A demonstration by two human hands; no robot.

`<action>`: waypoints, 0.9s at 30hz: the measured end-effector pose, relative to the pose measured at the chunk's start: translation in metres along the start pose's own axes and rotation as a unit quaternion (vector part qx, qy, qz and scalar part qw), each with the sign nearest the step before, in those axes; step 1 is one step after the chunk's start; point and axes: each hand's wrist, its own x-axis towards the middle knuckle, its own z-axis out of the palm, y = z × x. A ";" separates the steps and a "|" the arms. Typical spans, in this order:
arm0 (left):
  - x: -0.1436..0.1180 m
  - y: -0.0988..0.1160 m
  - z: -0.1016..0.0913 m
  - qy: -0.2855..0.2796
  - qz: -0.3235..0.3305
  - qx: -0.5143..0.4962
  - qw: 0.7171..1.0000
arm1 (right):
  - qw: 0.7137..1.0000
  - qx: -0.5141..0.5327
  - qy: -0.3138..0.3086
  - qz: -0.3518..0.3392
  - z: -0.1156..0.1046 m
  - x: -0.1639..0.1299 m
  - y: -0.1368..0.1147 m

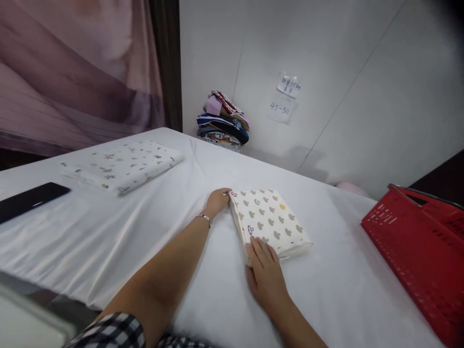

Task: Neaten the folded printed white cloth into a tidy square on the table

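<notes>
Right now I have both hands on the folded patterned cloth (270,220) lying mid-table (145,232). My left hand (217,200) pinches its far corner, fingers curled closed on the edge; my right hand (266,273) lies flat and open on the near corner, gripping nothing. To square this fold well, I judge I should press evenly, align the edges, and avoid dragging the white sheet beneath.

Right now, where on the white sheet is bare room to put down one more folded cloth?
Bare sheet lies between the spotted folded cloth under both hands and the red basket, and between the left hand and the star-print cloth. The far corner by the clothes stack is crowded.
</notes>
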 end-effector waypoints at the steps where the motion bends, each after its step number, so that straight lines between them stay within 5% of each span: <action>1: -0.003 0.001 -0.002 0.003 0.001 0.001 1.000 | 1.000 0.000 0.000 -0.003 0.000 -0.001 0.001; 4: -0.015 0.007 -0.010 0.025 0.014 0.005 1.000 | 1.000 0.001 -0.003 -0.011 -0.001 -0.002 0.002; 7: -0.029 0.012 -0.017 0.052 0.106 0.044 0.992 | 1.000 0.004 -0.001 -0.014 -0.001 -0.004 0.003; 13: -0.048 0.015 -0.019 -0.041 0.347 0.129 0.928 | 1.000 0.014 -0.006 -0.010 -0.001 -0.004 0.003; 27: -0.027 0.044 -0.036 -0.159 0.484 0.280 0.814 | 1.000 0.009 0.002 -0.014 -0.001 -0.004 0.003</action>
